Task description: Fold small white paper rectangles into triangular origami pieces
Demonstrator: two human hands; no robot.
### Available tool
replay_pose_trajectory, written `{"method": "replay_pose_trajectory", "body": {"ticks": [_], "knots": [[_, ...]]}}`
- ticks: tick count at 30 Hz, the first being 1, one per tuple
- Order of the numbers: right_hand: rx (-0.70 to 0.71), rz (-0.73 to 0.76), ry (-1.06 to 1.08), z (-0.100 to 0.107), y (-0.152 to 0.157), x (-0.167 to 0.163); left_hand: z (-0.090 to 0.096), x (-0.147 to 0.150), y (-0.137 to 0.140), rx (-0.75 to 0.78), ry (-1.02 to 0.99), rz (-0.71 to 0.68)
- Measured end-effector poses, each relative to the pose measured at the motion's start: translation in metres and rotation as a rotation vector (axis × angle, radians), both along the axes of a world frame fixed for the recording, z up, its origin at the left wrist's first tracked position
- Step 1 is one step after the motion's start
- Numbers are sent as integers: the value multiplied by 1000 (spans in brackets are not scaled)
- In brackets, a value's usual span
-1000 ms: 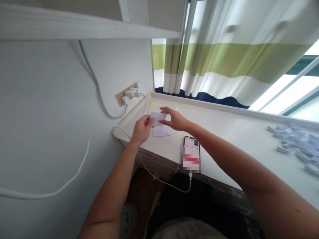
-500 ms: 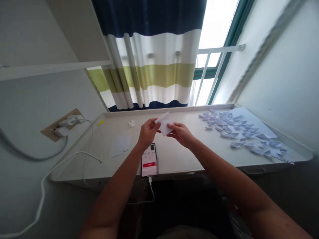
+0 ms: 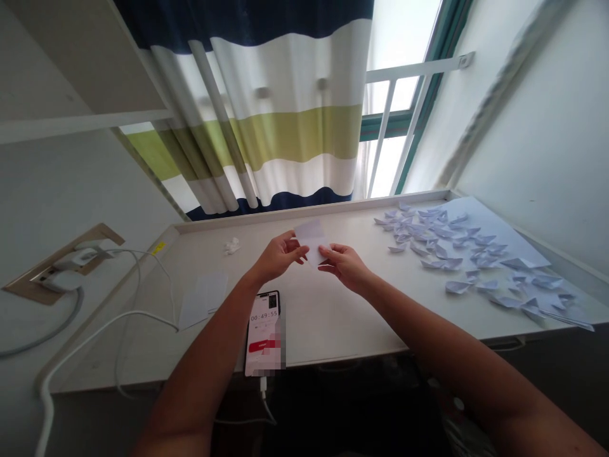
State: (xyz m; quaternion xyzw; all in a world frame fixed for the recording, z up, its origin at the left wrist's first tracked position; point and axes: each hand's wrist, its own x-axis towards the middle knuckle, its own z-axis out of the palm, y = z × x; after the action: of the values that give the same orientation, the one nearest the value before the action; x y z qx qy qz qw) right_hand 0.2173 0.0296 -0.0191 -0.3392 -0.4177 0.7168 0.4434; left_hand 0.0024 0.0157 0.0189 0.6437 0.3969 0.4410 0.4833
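Arms point(image 3: 442, 343) forward, fingers point(image 3: 328, 252) apparently curled

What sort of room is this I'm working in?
Probably a bedroom or dorm room, though no bed shows: a white desk under a window, a striped curtain, and a wall socket beside the desk.

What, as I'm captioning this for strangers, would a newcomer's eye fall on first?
Probably the crowd of boat-like folded papers on the right of the white desk. Then, mid-picture, the small white sheet, pinched in the right hand with the left hand at its edge, and the striped curtain beyond.
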Motion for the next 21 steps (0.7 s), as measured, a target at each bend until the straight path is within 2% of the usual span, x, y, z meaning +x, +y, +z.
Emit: {"method": "replay_pose_trajectory", "body": {"ticks": [4, 8, 10, 15, 21], "knots": [[149, 54, -61, 2, 9, -8, -4, -14, 14, -7, -25, 85], [268, 75, -80, 1, 13, -12, -9, -23, 11, -106, 37, -59], [259, 89, -77, -2, 14, -12, -13, -24, 6, -134, 13, -73], [172, 98, -19, -9, 13, -7, -26, -21, 1, -151, -114, 44], [199, 81, -8, -10, 13, 1, -30, -17, 1, -58, -146, 89]]}}
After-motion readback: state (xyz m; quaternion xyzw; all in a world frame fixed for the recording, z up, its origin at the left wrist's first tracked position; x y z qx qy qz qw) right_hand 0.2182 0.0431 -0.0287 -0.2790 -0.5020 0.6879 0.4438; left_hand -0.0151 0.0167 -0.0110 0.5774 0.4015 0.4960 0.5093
